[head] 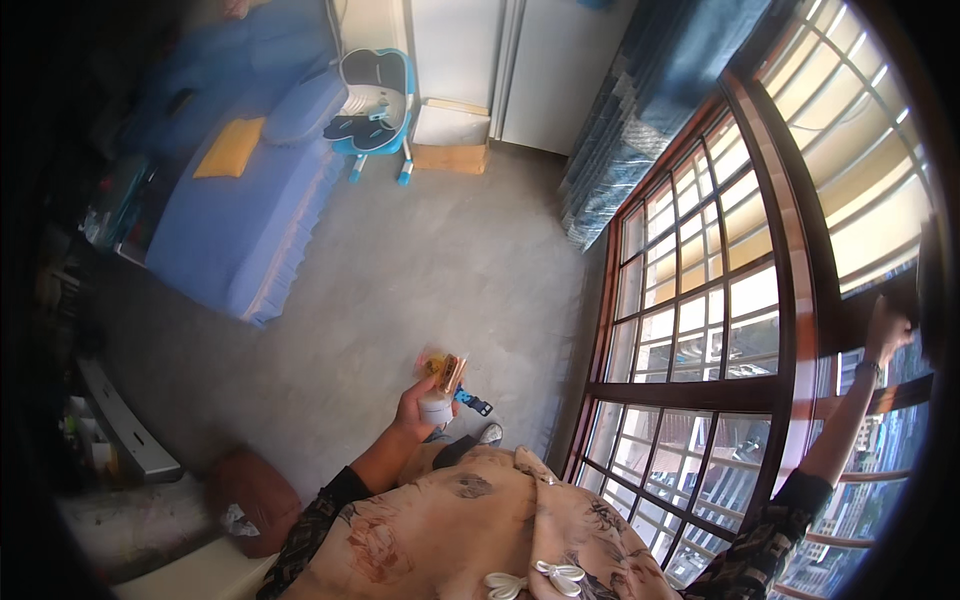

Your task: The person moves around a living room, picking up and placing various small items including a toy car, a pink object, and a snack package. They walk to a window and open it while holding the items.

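My left hand [418, 405], low in the middle of the view, is closed around several small things: a white round container [436, 410], a clear-wrapped packet [451, 373] bearing writing, and a blue patterned strap with a dark buckle [475, 403] that hangs to the right. My right hand [890, 332] reaches far out to the right and is at the dark window frame [847, 319]. Its fingers look bent, but blur and the dark rim of the view hide what they touch. A floral apron [450, 517] covers my front.
A barred window [690, 277] runs along the right beside a blue curtain [622, 142]. At the upper left, a bed with a blue cover [217, 217] holds a yellow cushion [230, 148]. A blue child's chair [373, 101] and a cardboard box [451, 157] stand behind. A brown stool [253, 499] is lower left.
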### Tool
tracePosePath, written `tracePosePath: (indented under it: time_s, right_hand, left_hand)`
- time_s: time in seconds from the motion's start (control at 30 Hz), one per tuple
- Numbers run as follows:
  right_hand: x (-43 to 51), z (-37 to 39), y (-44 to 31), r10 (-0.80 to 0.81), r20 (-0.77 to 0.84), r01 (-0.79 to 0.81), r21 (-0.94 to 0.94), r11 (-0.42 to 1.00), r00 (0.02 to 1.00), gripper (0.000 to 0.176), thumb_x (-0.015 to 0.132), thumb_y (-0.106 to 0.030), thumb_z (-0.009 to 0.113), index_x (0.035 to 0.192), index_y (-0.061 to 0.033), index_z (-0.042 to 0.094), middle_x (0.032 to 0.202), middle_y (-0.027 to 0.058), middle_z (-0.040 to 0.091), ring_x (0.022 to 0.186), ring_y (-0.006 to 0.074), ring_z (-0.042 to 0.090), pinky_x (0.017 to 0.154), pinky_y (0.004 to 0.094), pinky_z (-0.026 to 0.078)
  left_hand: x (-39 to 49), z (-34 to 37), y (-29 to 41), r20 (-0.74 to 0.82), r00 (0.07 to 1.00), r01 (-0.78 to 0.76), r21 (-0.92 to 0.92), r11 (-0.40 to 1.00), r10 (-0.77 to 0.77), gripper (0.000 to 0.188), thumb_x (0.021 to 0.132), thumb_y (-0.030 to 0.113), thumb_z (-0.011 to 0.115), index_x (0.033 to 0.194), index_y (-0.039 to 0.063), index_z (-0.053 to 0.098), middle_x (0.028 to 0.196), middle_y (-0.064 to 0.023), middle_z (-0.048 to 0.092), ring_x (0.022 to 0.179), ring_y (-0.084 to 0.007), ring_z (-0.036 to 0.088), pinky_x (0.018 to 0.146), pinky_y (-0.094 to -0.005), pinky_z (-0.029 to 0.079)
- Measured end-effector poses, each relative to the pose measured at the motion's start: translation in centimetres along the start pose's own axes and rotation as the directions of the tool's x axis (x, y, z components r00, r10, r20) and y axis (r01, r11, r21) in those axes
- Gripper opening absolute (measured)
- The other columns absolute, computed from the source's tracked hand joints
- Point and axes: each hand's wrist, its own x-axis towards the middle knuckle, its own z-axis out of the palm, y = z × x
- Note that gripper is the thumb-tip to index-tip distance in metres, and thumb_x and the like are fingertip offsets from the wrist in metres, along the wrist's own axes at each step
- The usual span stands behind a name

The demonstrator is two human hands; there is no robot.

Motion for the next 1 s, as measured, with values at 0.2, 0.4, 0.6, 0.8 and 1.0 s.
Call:
tracePosePath:
  time_s: [0.2,0.4,0.6,0.8,1.0]
  right_hand:
    - [2.3,-11.0,-6.3,0.016,0.135,-0.094,0.596,0.797,0.991,0.062,0.078,-0.049,0.059,0.100,0.0091,0.058,0.104,0.0319,0.057,0.108,0.0441,0.049,0.094,0.0460,0.041]
    - [-8.9,-27.3,-16.7,0.190,-0.060,0.087,0.987,-0.138,0.980,0.030,0.074,-0.011,0.066,0.103,-0.0022,0.062,0.100,0.0188,0.063,0.092,0.0320,0.061,0.082,0.0369,0.048]
    - [-35.6,-32.6,-20.6,-0.769,-0.058,-0.147,0.970,-0.195,0.637,0.023,0.080,-0.026,0.060,0.093,-0.0071,0.064,0.084,0.0168,0.065,0.077,0.0351,0.062,0.070,0.0443,0.049]
    - [-45.7,-34.0,-16.8,-0.913,-0.083,-0.397,0.882,-0.254,0.399,0.034,0.088,-0.035,0.051,0.103,-0.0064,0.061,0.085,0.0119,0.067,0.080,0.0344,0.062,0.072,0.0426,0.048]
    - [-47.0,-35.8,-14.5,-0.908,-0.091,-0.526,0.790,-0.316,0.410,0.030,0.088,-0.031,0.054,0.104,-0.0079,0.062,0.081,0.0132,0.067,0.074,0.0337,0.062,0.067,0.0406,0.049]
  left_hand:
    - [-1.8,0.6,-1.0,-0.051,0.997,-0.044,0.118,0.992,0.050,0.040,0.088,0.031,0.050,0.125,0.018,0.051,0.109,-0.0088,0.060,0.090,-0.0218,0.059,0.056,-0.0383,0.051]
    - [-1.8,1.4,-0.6,-0.126,0.992,-0.010,0.144,0.990,0.028,0.044,0.086,0.035,0.049,0.122,0.010,0.051,0.103,-0.0146,0.061,0.064,-0.0265,0.059,0.056,-0.0397,0.049]
    - [0.8,4.2,-2.1,0.076,0.996,0.018,0.356,0.934,-0.048,0.047,0.084,0.036,0.051,0.123,0.010,0.051,0.107,-0.0144,0.061,0.064,-0.0257,0.060,0.057,-0.0402,0.051]
    - [0.6,6.5,-2.5,0.138,0.981,0.040,0.546,0.837,-0.137,0.054,0.080,0.037,0.054,0.120,0.001,0.050,0.106,-0.0153,0.061,0.065,-0.0267,0.062,0.057,-0.0401,0.051]
    - [1.3,8.4,-4.8,0.165,0.909,0.213,0.607,0.765,-0.384,0.054,0.075,0.028,0.061,0.120,0.002,0.046,0.106,-0.0148,0.061,0.080,-0.0269,0.063,0.063,-0.0408,0.055]
